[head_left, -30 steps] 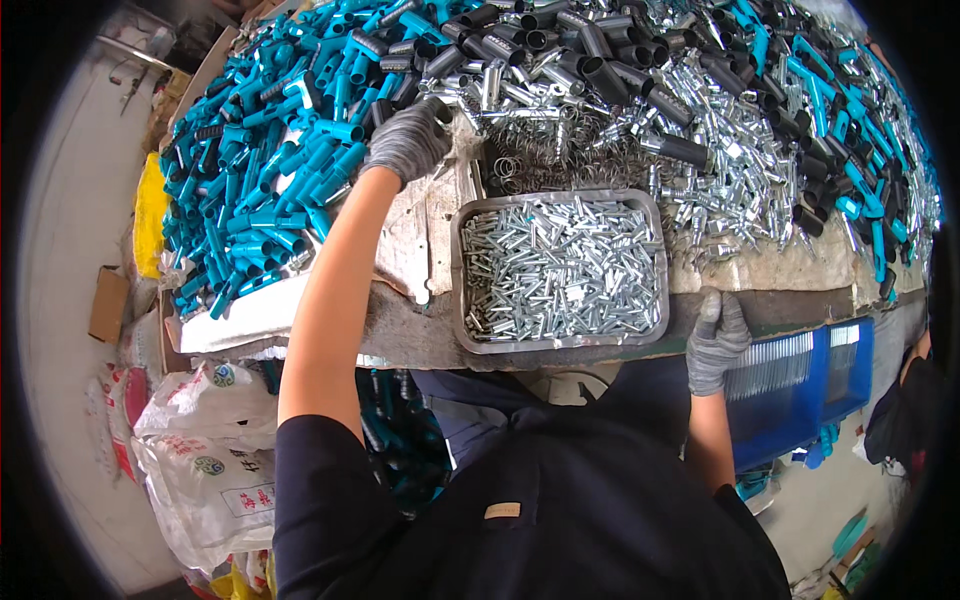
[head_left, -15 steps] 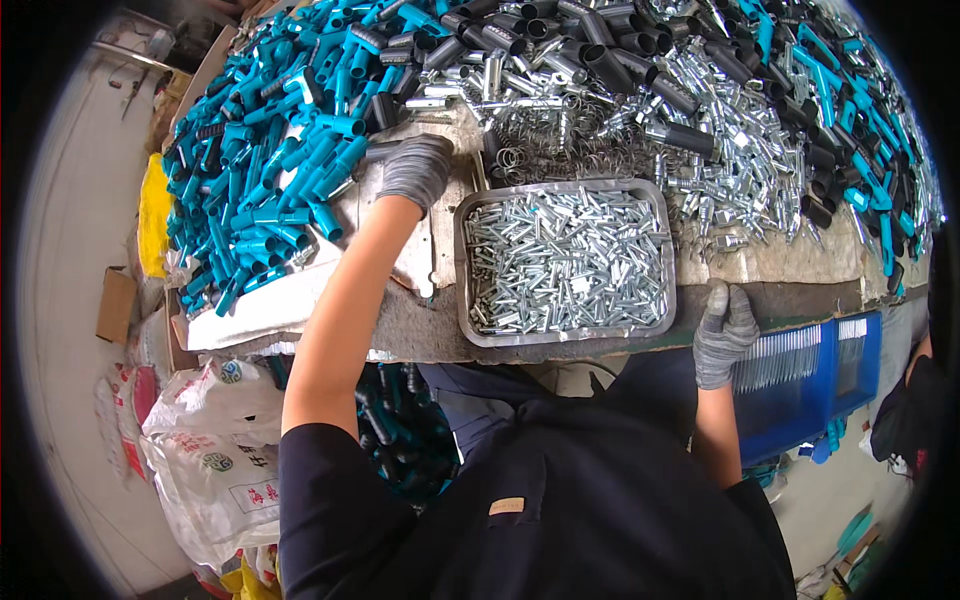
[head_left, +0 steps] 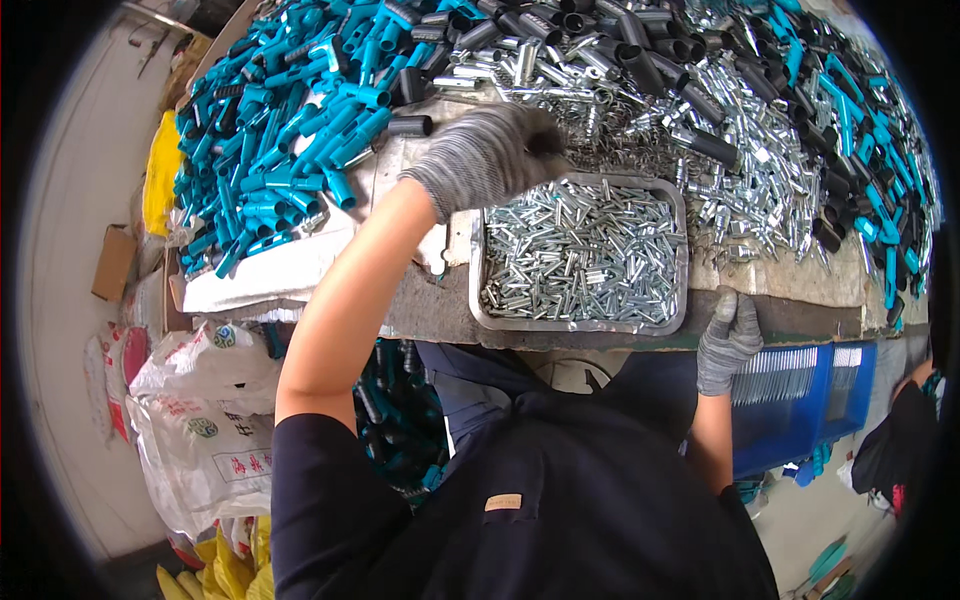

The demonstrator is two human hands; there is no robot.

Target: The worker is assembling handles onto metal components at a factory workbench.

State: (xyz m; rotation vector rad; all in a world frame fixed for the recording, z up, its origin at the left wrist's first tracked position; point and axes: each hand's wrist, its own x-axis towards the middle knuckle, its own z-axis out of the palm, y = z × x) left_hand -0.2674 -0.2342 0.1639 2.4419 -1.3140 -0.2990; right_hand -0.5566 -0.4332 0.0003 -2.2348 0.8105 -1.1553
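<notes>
1. Left hand (head_left: 490, 155): gloved in grey knit, it reaches across the surface (head_left: 440, 300) to the far rim of the metal tray (head_left: 580, 325). The fingers are curled together around a small dark piece at the fingertips; whether that piece is one of the black tubes cannot be told.

2. Right hand (head_left: 728, 340): also gloved, it rests on the near edge of the surface, just right of the tray's near right corner. The fingers lie bent over the edge and clamp nothing loose.

3. Tray contents: the tray stands at the near edge of the surface, in front of the person, and is filled nearly to the rim with small silver metal pins (head_left: 580, 250).

4. Stock beyond the tray: a loose heap of silver metal parts (head_left: 740, 150) lies just behind and to the right of the tray. Black tubes (head_left: 640, 45) are scattered over the far middle. Teal plastic tubes (head_left: 290, 130) are piled at the far left, and more teal and black pieces lie at the far right.

5. Progress, as a judgement: the tray is well stocked, so sorting of pins appears advanced. Large unsorted heaps remain on the surface, so most of the handling appears left to do.

6. Surroundings: printed sacks (head_left: 200, 420) stand on the floor at the left; a blue crate (head_left: 800, 400) sits below the surface at the right.
</notes>
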